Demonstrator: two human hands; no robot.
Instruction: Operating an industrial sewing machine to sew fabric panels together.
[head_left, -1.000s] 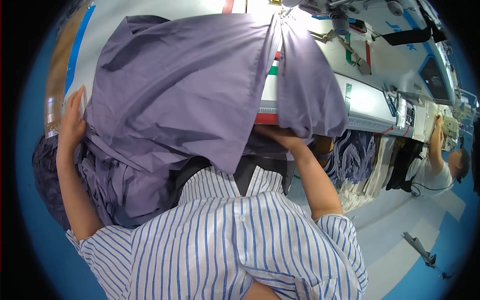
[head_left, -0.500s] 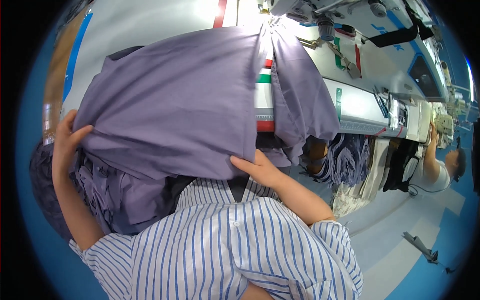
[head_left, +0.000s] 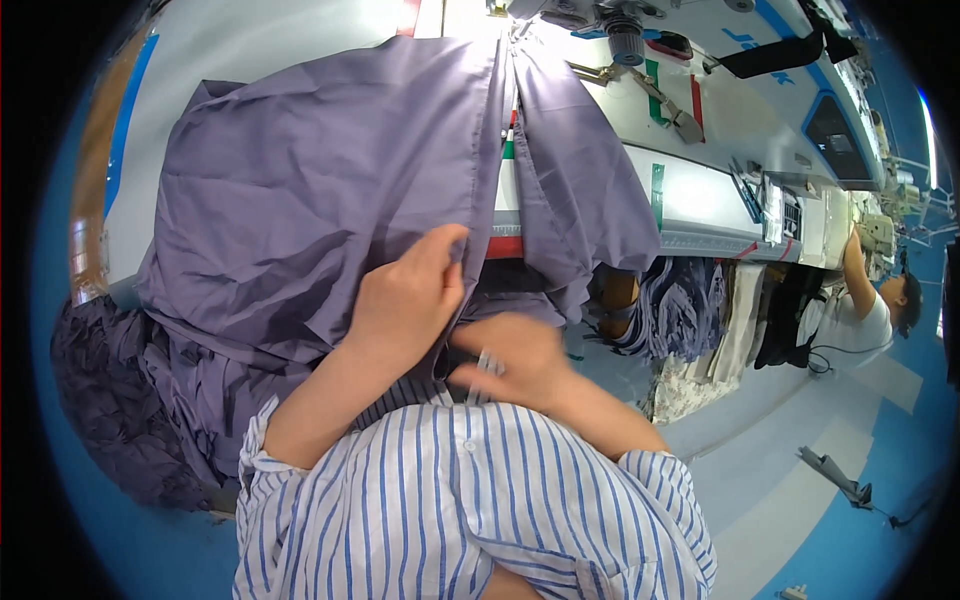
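A large piece of purple-grey cloth (head_left: 300, 170) drapes over the sewing table and hangs toward my lap. Its narrower right part (head_left: 575, 165) is split from the main panel by a gap, and both meet under the sewing machine (head_left: 625, 40) at the top. My left hand (head_left: 405, 300) is closed at the panel's right edge, thumb and fingers pinching the cloth there. Just below and to the right, my right hand (head_left: 520, 355) is smeared by motion, close to the hanging edge. A small pale, shiny patch shows by its fingers; I cannot make out what it is.
Bunched dark cloth (head_left: 115, 400) hangs at the left. Below the table's right front edge hang striped pieces (head_left: 685, 305) and pale strips (head_left: 735, 310). A tool like tweezers (head_left: 745, 190) lies on the table's right. Another person (head_left: 855, 325) works at the far right.
My left hand has left the cloth's far left corner and come to its right edge. My right hand has dropped slightly off the panel. The cloth now lies more wrinkled.
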